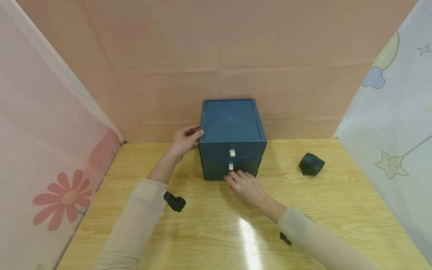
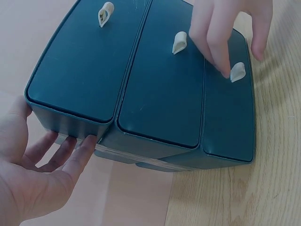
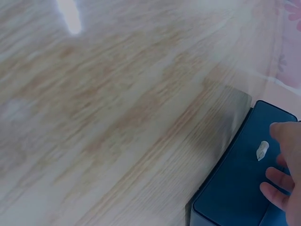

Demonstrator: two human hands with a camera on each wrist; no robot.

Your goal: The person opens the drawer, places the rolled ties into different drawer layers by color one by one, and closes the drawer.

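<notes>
Two hands work the dark blue drawer box (image 1: 231, 127): the left hand (image 1: 183, 139) steadies its side with straight fingers, while the right hand (image 1: 244, 184) reaches spread fingertips to the bottom drawer's white pull tab (image 2: 237, 72), which it looks set to pinch and pull.

My right hand (image 3: 287, 174) cut off by the right wrist view's edge, wooden tabletop (image 3: 108, 108) blurred there, bottom pull tab (image 1: 229, 176) hidden behind my fingertips (image 1: 230, 177) overhead.

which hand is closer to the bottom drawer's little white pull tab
Right. The right hand has its fingertips at the bottom pull tab, while the left hand rests against the drawer box at its upper left side.
</notes>
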